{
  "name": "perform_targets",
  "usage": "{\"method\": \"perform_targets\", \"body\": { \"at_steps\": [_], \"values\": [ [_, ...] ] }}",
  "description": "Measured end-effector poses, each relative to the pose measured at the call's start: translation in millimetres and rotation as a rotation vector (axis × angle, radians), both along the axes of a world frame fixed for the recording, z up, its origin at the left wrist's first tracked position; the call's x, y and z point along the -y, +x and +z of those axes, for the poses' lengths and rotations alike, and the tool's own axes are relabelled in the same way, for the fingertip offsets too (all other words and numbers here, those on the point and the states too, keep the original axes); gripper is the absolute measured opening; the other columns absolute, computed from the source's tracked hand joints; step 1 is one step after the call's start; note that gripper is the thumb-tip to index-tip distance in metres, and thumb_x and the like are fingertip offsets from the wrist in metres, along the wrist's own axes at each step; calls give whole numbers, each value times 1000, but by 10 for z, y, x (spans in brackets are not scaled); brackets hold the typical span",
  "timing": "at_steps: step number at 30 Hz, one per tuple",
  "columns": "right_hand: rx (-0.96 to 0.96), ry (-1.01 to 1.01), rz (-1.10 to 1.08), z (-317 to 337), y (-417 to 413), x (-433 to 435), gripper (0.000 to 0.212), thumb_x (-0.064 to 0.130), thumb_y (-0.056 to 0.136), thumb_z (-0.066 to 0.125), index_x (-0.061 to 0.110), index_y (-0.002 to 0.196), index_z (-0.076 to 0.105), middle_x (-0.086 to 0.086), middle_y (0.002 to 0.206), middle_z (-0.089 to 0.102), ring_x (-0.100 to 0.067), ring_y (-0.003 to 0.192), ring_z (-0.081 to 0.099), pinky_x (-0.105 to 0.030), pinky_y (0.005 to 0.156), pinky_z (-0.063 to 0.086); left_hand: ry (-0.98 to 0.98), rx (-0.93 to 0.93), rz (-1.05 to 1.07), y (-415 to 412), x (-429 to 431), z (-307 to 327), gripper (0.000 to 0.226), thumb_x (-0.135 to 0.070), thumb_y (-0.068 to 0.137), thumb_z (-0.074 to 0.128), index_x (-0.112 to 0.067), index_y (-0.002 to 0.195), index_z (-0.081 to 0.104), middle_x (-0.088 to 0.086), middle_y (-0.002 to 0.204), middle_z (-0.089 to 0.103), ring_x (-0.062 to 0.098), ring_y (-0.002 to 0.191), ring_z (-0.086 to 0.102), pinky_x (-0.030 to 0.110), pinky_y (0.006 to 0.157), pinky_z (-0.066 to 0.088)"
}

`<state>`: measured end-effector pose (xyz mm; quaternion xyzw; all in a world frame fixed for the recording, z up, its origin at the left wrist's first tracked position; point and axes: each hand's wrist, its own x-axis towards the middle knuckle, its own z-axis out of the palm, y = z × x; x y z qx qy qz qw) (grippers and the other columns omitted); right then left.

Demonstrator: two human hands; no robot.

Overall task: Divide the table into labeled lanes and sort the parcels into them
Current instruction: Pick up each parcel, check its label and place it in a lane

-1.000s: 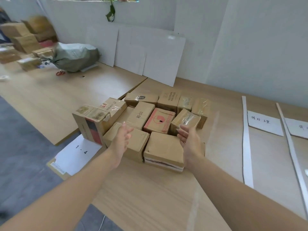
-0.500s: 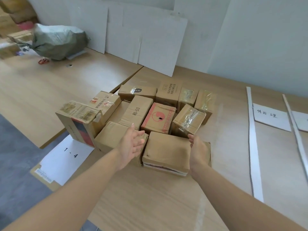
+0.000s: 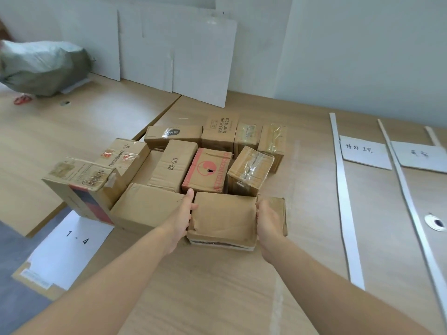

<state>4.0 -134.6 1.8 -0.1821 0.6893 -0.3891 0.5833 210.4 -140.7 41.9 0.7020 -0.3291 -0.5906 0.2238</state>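
Observation:
Several cardboard parcels are packed together mid-table, among them a red-printed box (image 3: 208, 172) and a taped box (image 3: 249, 171). The nearest one is a flat brown parcel (image 3: 223, 220) lying on the wooden table (image 3: 217, 286). My left hand (image 3: 182, 213) grips its left side and my right hand (image 3: 267, 220) grips its right side. White strips (image 3: 343, 194) mark lanes on the right, with handwritten paper labels (image 3: 362, 152) between them. A sheet marked "1 - 4" (image 3: 72, 240) lies at the table's left corner.
White boards (image 3: 174, 56) lean against the back wall. A grey-green sack (image 3: 43, 66) and a red object (image 3: 21, 99) lie on the neighbouring table at far left. A cable hole (image 3: 436, 223) is in the tabletop at right. Grey floor shows at lower left.
Both hands came down from above the parcels and closed on the two sides of the nearest flat parcel. The camera tilted down and nearer.

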Motion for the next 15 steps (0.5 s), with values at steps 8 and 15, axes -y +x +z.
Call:
{"method": "perform_targets", "body": {
  "at_steps": [8, 15],
  "values": [
    [35, -56, -3, 310, -61, -125, 39, 46, 97, 43, 18, 105, 70, -3, 110, 74, -21, 93, 59, -38, 80, 44, -36, -61, 110, 119, -162, 333, 85, -74, 98, 23, -13, 152, 44, 21, 151, 49, 37, 138, 47, 53, 118, 34],
    [13, -172, -12, 1132, -41, -309, 43, 54, 87, 45, 25, 99, 75, -4, 111, 77, -28, 107, 69, -45, 94, 55, -150, -131, 147, 197, -353, 1098, 87, -75, 97, 27, -4, 139, 53, 17, 122, 66, 30, 108, 63, 44, 86, 53]
  ]
}}
